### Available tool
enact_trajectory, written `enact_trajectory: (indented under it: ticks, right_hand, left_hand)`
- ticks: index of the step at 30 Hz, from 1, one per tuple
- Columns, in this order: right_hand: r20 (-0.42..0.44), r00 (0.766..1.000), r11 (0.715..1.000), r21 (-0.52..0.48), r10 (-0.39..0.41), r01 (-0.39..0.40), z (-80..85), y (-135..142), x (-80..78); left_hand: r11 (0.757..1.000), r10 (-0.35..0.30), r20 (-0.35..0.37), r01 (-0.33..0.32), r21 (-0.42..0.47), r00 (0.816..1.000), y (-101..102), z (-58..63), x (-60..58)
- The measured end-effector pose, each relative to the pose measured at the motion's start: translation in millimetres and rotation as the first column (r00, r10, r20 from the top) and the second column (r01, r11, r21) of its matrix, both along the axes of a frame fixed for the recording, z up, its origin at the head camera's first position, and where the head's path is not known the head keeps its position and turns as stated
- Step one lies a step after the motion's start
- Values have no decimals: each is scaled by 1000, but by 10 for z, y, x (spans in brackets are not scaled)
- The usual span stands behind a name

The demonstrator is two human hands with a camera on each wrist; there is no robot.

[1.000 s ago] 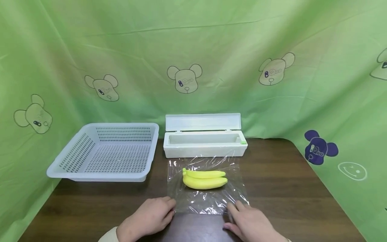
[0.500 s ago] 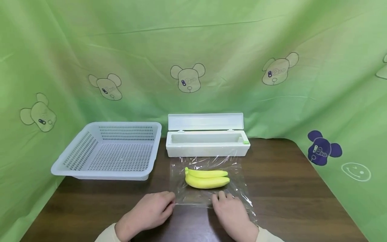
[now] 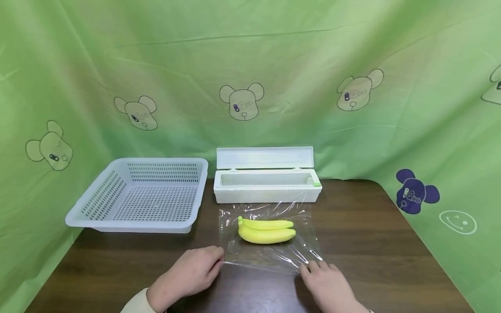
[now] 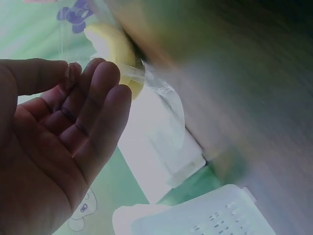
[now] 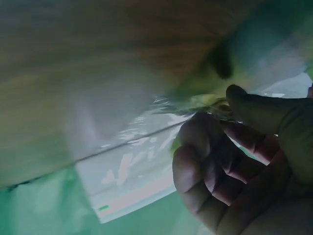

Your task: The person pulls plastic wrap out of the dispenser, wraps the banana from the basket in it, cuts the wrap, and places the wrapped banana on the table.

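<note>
Two yellow bananas point(image 3: 266, 236), joined at the stem end, lie on a sheet of clear cling film point(image 3: 254, 257) spread on the table. At the film's near left corner my left hand point(image 3: 193, 269) pinches the edge; the left wrist view shows film point(image 4: 73, 73) between thumb and forefinger. My right hand point(image 3: 326, 284) pinches the near edge toward its right corner, where thumb and forefinger meet at the crinkled film point(image 5: 215, 105) in the right wrist view. Behind the bananas, the film's far end reaches the front of a white cling film box point(image 3: 268, 195), its lid point(image 3: 265, 158) raised.
A white slotted plastic basket point(image 3: 188, 225) stands on the left of the brown wooden table point(image 3: 372, 243). Green curtain point(image 3: 176, 61) with cartoon mouse heads hangs behind and at both sides. A small green piece point(image 3: 316, 184) sits at the box's right end.
My right hand went left along the film's near edge, then back right to near the corner. The near edge now looks pulled straight. My left hand stays at its corner.
</note>
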State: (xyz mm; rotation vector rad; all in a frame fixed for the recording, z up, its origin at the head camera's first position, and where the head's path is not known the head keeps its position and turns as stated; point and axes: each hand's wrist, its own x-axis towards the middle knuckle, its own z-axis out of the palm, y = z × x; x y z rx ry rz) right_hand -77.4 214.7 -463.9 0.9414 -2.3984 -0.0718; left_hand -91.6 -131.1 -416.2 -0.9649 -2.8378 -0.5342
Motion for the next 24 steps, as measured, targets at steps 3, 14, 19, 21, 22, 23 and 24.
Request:
enact_trajectory:
  ticks: [3, 14, 19, 21, 22, 23, 24]
  right_hand:
    - [24, 1000, 1000, 11, -5, 5, -20, 121, 8]
    - [91, 996, 999, 32, 1, -4, 27, 424, 32]
    - [167, 986, 999, 28, 14, -19, 132, 496, 61]
    - [239, 971, 999, 27, 11, -19, 187, 519, 82]
    - [264, 964, 999, 13, 25, -30, 210, 532, 85]
    - [286, 957, 999, -8, 42, -42, 236, 544, 89]
    - [339, 940, 999, -23, 47, -41, 267, 557, 97]
  left_hand:
    - [1000, 2, -8, -2, 10, 1000, -21, -12, 6]
    - [999, -37, 8, 36, 22, 999, -84, 0, -3]
    - [998, -66, 45, 65, 9, 997, -124, -5, 17]
    - [997, -78, 53, 77, 14, 996, -148, -6, 33]
    - [996, -85, 53, 84, 18, 995, -161, -6, 44]
    - [996, -91, 57, 90, 24, 994, -176, -2, 56]
    - [995, -97, 59, 95, 30, 994, -190, 3, 66]
